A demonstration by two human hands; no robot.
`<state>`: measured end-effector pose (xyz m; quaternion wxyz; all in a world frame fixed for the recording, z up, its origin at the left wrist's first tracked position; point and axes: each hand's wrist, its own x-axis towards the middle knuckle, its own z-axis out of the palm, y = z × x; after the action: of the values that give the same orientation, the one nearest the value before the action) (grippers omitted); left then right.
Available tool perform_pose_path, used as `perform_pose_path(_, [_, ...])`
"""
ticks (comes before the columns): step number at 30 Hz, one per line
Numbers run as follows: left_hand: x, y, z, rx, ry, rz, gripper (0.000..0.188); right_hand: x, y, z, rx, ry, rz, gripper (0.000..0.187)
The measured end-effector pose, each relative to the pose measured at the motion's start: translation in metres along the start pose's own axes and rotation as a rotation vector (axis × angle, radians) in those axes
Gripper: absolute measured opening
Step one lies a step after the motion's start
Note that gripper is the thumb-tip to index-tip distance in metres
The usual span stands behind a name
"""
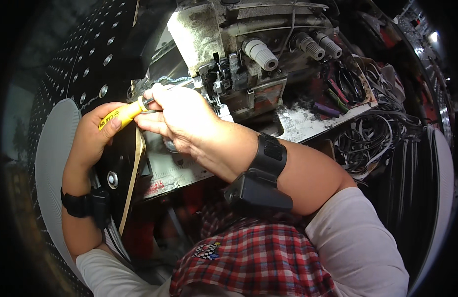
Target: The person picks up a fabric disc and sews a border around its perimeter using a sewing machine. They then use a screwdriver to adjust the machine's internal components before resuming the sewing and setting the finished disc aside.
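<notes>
A screwdriver with a yellow handle [121, 117] is gripped in my left hand [88, 134], whose fingers wrap round the handle. My right hand [187, 113] pinches the dark collar where the handle meets the shaft. Beyond my right fingers, a thin piece of the shaft seems to point toward the needle area of a dusty sewing machine [195, 42]. My right palm and fingers hide most of the shaft, and its tip cannot be made out. Twisted blue-and-white thread [172, 79] runs just above my right hand, toward the machine.
Grey ribbed knobs [260, 54] stick out from the machine's front. Right of it, lint covers the work plate [308, 121], with a purple-handled tool [326, 110] and other hand tools. Tangled cords [370, 138] hang beyond. A perforated black panel [93, 54] stands at the left.
</notes>
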<state>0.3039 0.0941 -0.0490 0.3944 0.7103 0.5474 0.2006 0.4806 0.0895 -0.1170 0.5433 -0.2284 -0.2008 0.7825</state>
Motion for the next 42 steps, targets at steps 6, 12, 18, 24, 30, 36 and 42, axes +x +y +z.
perform_pose_path(6, [-0.004, 0.003, 0.001, 0.037, 0.019, 0.031, 0.036, -0.005, -0.003, 0.006, 0.010, 0.005, 0.008, 0.024])
perform_pose_path(12, [-0.007, -0.002, 0.016, 0.347, 0.198, 0.370, 0.035, -0.004, -0.004, 0.010, 0.024, 0.082, 0.017, 0.019])
perform_pose_path(18, [-0.010, -0.010, 0.015, 0.555, 0.299, 0.482, 0.041, -0.004, -0.001, 0.008, 0.120, 0.031, 0.017, 0.003])
perform_pose_path(24, [-0.009, -0.005, -0.008, -0.212, -0.043, -0.033, 0.055, -0.002, 0.003, 0.012, 0.157, 0.029, -0.037, 0.015])
perform_pose_path(30, [-0.008, -0.019, 0.001, 0.047, 0.016, 0.139, 0.042, 0.003, 0.002, 0.009, 0.162, 0.057, -0.050, 0.016])
perform_pose_path(36, [-0.009, -0.020, 0.001, 0.143, 0.059, 0.272, 0.045, -0.003, -0.004, 0.014, 0.128, 0.143, 0.017, 0.014])
perform_pose_path(42, [-0.004, -0.009, -0.009, -0.117, -0.100, -0.048, 0.055, 0.002, 0.001, 0.010, 0.192, 0.069, -0.014, 0.013])
